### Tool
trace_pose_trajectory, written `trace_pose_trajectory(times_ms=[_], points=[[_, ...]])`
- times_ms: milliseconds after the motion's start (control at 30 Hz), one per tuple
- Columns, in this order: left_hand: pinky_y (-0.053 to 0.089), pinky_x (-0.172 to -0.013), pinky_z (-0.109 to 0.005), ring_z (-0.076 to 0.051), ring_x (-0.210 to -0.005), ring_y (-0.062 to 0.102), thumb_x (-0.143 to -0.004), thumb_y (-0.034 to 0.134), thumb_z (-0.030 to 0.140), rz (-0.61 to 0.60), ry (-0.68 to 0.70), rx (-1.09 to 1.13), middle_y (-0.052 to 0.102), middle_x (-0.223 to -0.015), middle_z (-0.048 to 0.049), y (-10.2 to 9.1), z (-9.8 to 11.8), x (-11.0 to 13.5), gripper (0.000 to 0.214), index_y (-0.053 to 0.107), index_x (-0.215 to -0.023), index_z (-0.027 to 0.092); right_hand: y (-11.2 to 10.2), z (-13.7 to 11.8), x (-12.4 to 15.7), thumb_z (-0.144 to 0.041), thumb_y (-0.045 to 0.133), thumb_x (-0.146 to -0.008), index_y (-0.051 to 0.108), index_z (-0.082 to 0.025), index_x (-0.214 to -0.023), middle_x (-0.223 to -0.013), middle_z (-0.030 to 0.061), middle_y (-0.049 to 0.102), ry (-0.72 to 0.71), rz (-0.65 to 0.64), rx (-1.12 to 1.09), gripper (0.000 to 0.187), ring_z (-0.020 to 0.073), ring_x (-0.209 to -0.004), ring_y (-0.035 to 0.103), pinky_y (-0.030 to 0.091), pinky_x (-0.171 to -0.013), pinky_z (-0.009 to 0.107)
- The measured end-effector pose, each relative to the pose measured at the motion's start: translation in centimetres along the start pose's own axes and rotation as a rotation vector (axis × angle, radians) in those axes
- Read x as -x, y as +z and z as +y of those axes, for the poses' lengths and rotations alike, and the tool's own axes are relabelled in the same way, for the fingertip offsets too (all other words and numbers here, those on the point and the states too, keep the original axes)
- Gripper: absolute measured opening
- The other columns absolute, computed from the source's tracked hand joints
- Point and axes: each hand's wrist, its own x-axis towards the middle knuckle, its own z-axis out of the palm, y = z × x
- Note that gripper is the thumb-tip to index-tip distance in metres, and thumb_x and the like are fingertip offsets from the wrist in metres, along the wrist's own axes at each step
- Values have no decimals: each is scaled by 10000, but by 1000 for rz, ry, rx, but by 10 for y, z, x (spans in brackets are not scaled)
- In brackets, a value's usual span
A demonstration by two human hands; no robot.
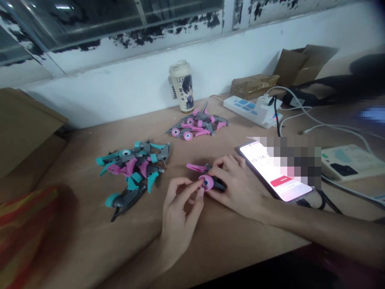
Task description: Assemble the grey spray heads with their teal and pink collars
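Observation:
A pink-and-grey plastic wheel piece [206,182] lies between my two hands over the table, its round pink wheel facing left. My right hand [236,182] is closed around its dark grey body, which the fingers partly cover. With index finger and thumb, my left hand [182,208] pinches at the white and blue centre of the wheel; whether a small part sits between those fingertips I cannot tell. To the left is a heap of teal, pink and grey wheel pieces [136,162]. Farther back is a second heap of pink-and-grey wheel pieces [198,124].
A lit phone [279,172] lies right of my right hand, partly pixelated. Behind stand a coffee tumbler [182,86], a white power strip [249,110] with cables, and cardboard boxes [254,86]. A pale box-shaped device [351,160] is at the right. Red-orange material [27,228] fills the left edge.

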Motion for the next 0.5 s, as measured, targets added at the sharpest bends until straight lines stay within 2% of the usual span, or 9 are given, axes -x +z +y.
trace_pose_trajectory(times_ms=[133, 267, 500], points=[[528, -629, -210, -132, -840, 555, -868, 513, 188, -13, -16, -1, 492, -952, -30, 1, 0, -2, 220, 649, -1029, 253, 8, 2, 3, -272, 579, -782, 589, -200, -832, -931, 60, 534, 0, 13, -40, 89, 217, -924, 480, 302, -837, 389], [543, -637, -221, -125, -812, 569, -885, 497, 227, -31, -115, 111, 487, -961, -29, 3, -4, -3, 191, 654, -992, 243, 12, 2, 4, -287, 578, -792, 597, -198, -849, -937, 60, 528, 1, 7, -78, 107, 213, -932, 478, 293, -842, 384], [575, -619, -206, -63, -652, 568, -896, 474, 235, 19, -165, 273, 466, -968, -14, 6, 1, -2, 176, 643, -943, 219, 11, 0, 3, -322, 580, -794, 607, -196, -819, -920, 52, 523, 10, 26, -121, 132, 198, -911, 489, 287, -819, 369]])
